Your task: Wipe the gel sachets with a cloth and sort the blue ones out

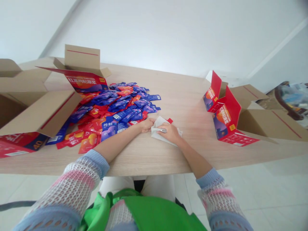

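A crumpled white wiping cloth [159, 122] lies in front of me on the wooden table, and my right hand [169, 132] is closed on it with bunched folds under the fingers. Past its far edge pokes the red end of a sachet [170, 121]; the rest of that sachet is hidden. My left hand [146, 125] is closed at the cloth's left edge, resting by the table top, and what its fingers grip cannot be made out. Left of it spreads a heap of blue and red sachets [120, 107], reaching under my left forearm.
Open red cartons stand at the left: one behind the heap [86, 84] and a nearer one [24, 142] with flaps spread. Two more open cartons, a farther [211, 94] and a nearer [225, 120], stand at the right. A white wall [168, 35] backs the table [149, 157].
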Demonstrator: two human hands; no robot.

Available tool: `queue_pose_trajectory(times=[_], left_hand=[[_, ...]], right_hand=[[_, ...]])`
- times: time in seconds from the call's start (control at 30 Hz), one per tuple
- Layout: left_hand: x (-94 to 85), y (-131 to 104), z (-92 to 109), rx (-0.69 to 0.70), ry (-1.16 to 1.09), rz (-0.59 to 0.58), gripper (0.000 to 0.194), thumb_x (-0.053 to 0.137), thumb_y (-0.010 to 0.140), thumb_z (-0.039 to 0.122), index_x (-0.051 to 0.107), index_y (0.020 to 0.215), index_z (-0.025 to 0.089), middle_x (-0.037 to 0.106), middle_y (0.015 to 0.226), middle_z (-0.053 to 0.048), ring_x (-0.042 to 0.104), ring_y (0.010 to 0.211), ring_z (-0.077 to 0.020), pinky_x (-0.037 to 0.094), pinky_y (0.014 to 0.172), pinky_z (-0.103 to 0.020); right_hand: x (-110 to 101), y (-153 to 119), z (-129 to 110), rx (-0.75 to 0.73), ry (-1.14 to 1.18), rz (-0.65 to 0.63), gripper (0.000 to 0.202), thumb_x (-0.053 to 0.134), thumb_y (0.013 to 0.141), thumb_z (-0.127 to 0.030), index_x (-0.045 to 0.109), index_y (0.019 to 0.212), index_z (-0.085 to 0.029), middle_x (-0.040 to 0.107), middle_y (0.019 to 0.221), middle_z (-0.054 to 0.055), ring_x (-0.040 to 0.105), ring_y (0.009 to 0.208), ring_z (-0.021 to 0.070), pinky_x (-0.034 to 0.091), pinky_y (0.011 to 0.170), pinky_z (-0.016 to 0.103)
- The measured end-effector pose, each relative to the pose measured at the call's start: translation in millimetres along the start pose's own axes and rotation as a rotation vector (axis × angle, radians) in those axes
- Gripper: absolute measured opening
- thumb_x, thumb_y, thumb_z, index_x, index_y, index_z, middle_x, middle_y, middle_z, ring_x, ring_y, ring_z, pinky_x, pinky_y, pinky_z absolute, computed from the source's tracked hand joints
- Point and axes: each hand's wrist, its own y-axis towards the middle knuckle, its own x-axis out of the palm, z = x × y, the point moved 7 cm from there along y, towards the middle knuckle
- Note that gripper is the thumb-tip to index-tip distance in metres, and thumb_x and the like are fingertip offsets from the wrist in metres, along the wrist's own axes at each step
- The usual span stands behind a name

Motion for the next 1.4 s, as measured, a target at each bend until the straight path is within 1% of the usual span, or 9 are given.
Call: queue_pose_trajectory(times=[0.17, 0.33, 0.47, 0.6, 0.87, 1.07, 1.2, 1.3, 1.4], left_hand=[[2.4, 1, -5, -0.067, -0.023, -0.089, 0.049, 0.051, 0.057, -0.011, 0.072, 0.096, 0.011, 0.074, 0.079, -0.007, 0.068, 0.067, -0.0145, 0.053, 0.064, -0.022], [3.5, 2, -4, -0.077, -0.073, -0.144, 0.035, 0.058, 0.063, -0.007, 0.073, 0.092, 0.008, 0.074, 0.087, -0.012, 0.070, 0.078, -0.0163, 0.054, 0.078, -0.027], [2.0, -1, -4, -0.092, -0.086, -0.101, 0.030, 0.061, 0.066, -0.004, 0.073, 0.091, 0.007, 0.074, 0.089, -0.013, 0.070, 0.079, -0.0157, 0.053, 0.080, -0.026], [6.6, -5, -2, -0.068, -0.089, -0.095, 0.034, 0.062, 0.063, -0.005, 0.074, 0.092, 0.008, 0.075, 0.087, -0.012, 0.071, 0.079, -0.0156, 0.054, 0.078, -0.024], [12.7, -6, -1, -0.009, -0.083, -0.029, 0.038, 0.058, 0.062, -0.005, 0.072, 0.094, 0.007, 0.074, 0.094, -0.012, 0.070, 0.089, -0.0182, 0.052, 0.085, -0.028], [11.5, -6, -2, 0.003, -0.032, 0.015, 0.032, 0.055, 0.058, -0.004, 0.071, 0.084, 0.007, 0.074, 0.080, -0.010, 0.069, 0.075, -0.0187, 0.055, 0.076, -0.031], [4.6, -4, -2, 0.014, -0.013, 0.116, 0.023, 0.056, 0.061, -0.003, 0.069, 0.074, 0.010, 0.071, 0.069, -0.006, 0.066, 0.063, -0.0151, 0.056, 0.068, -0.030], [4.1, -3, -2, 0.000, -0.007, 0.103, 0.023, 0.056, 0.061, -0.005, 0.069, 0.074, 0.010, 0.071, 0.069, -0.005, 0.067, 0.063, -0.0146, 0.056, 0.068, -0.028], [6.4, -2, -3, -0.028, -0.034, 0.010, 0.027, 0.056, 0.060, -0.007, 0.069, 0.078, 0.009, 0.073, 0.075, -0.007, 0.069, 0.072, -0.0160, 0.055, 0.073, -0.028]], right_hand=[[6, 7, 14, 0.108, -0.041, -0.060, 0.028, 0.066, 0.082, -0.045, 0.072, 0.103, -0.028, 0.070, 0.105, 0.002, 0.063, 0.093, 0.0180, 0.044, 0.078, 0.026], [-13, 11, 67, 0.343, -0.123, -0.038, 0.046, 0.065, 0.078, -0.058, 0.068, 0.113, -0.029, 0.071, 0.100, 0.002, 0.064, 0.088, 0.0186, 0.044, 0.072, 0.025], [-39, 5, 107, 0.603, -0.290, 0.110, 0.051, 0.063, 0.078, -0.061, 0.067, 0.113, -0.025, 0.070, 0.105, 0.008, 0.064, 0.093, 0.0226, 0.044, 0.071, 0.027], [-56, -7, 122, 0.764, -0.335, 0.237, 0.045, 0.063, 0.079, -0.057, 0.069, 0.105, -0.021, 0.071, 0.102, 0.011, 0.064, 0.093, 0.0251, 0.045, 0.072, 0.029], [-67, -18, 89, 0.582, -0.258, 0.492, 0.034, 0.057, 0.085, -0.049, 0.067, 0.101, -0.020, 0.071, 0.100, 0.008, 0.064, 0.090, 0.0225, 0.044, 0.076, 0.029], [-13, -3, 33, 0.260, -0.150, 0.267, 0.024, 0.058, 0.086, -0.039, 0.069, 0.097, -0.022, 0.070, 0.097, 0.005, 0.063, 0.088, 0.0191, 0.045, 0.078, 0.027], [4, -1, 4, 0.105, -0.101, 0.175, 0.023, 0.060, 0.085, -0.039, 0.070, 0.099, -0.024, 0.069, 0.098, 0.005, 0.063, 0.089, 0.0186, 0.045, 0.080, 0.026], [4, 2, 8, 0.141, -0.102, 0.154, 0.025, 0.061, 0.084, -0.041, 0.070, 0.101, -0.025, 0.070, 0.100, 0.004, 0.064, 0.091, 0.0187, 0.045, 0.078, 0.026], [-5, 6, 33, 0.329, -0.192, 0.154, 0.032, 0.058, 0.085, -0.051, 0.069, 0.099, -0.025, 0.071, 0.096, 0.004, 0.064, 0.088, 0.0196, 0.044, 0.073, 0.026]])
